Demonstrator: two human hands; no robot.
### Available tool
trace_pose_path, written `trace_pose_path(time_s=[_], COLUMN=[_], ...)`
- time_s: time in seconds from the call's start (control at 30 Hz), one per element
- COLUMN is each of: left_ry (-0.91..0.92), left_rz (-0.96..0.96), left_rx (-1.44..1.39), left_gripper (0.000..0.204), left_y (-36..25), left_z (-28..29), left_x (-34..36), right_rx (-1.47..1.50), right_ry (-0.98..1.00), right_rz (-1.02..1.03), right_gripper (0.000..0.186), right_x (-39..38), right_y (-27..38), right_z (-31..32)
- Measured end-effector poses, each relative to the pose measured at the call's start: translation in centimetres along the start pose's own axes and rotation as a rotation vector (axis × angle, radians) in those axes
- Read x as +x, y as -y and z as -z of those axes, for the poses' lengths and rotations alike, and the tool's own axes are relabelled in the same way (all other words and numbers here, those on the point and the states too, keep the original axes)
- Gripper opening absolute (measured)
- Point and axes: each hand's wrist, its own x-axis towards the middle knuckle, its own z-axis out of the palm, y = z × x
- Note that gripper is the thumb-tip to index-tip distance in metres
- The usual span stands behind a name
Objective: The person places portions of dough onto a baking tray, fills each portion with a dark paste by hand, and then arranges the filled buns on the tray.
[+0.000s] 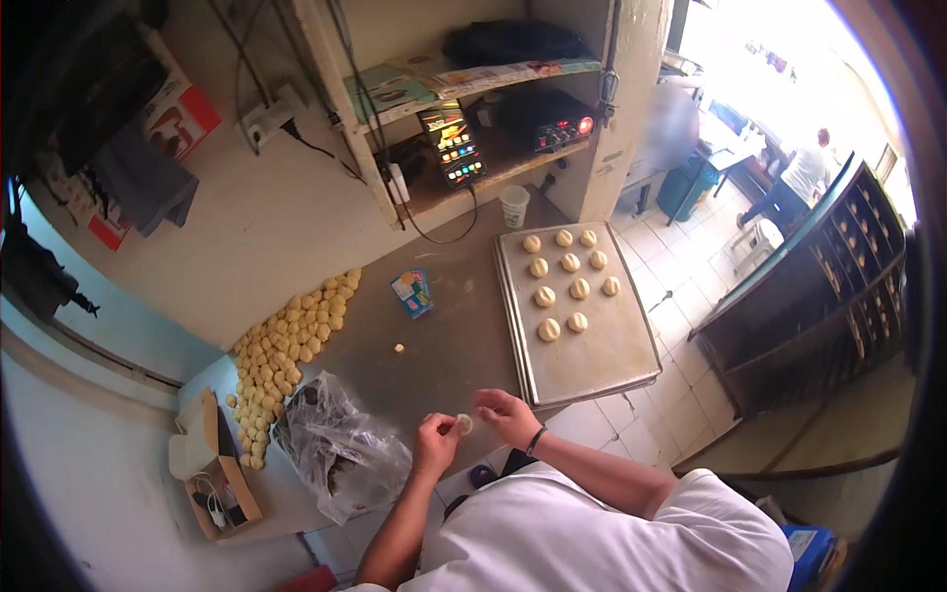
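Observation:
Over the table's near edge, my left hand (434,443) pinches a small, round, pale disc (464,424) with a lighter rim; its exact kind is too small to make out. Just right of the disc is my right hand (507,415), its fingers loosely bent and apart, holding nothing I can see. A dark band circles that wrist. Farther right, a metal baking tray (582,370) bears several grooved dough rounds (579,288) in rows. A heap of dough balls (286,340) lies along the table's left side. One tiny dough piece (400,348) sits mid-table.
A clear plastic bag (345,449) with dark contents lies left of my hands, beside an open cardboard box (222,469). A blue packet (412,293) and a white cup (514,205) stand farther back. Shelves hold a lit phone (452,143). Another person (804,173) is far right, beyond a dark rack (819,286).

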Motion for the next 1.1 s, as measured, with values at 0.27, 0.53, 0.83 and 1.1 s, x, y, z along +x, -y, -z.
trace_pose_path(time_s=[0.27,0.53,0.83,1.1], left_ry=[0.341,0.401,0.342,0.205], left_rz=[-0.003,0.127,0.048,0.249], left_rx=[-0.466,-0.393,-0.224,-0.245], left_gripper=[0.032,0.065,0.043,0.037], left_y=[-6.4,-10.8,-12.5,-9.9], left_z=[-6.8,-6.9,-10.7,-8.4], left_x=[4.4,8.4,13.5,10.1], right_rx=[0.438,0.003,-1.270,-1.316], right_ry=[-0.187,-0.511,-0.451,-0.262], right_rz=[-0.146,-0.103,0.116,0.052], right_gripper=[0.039,0.036,0.064,0.061], right_x=[-1.3,-1.9,3.9,3.8], right_y=[-2.2,1.3,-2.1,3.5], right_z=[7.0,22.5,27.8,28.1])
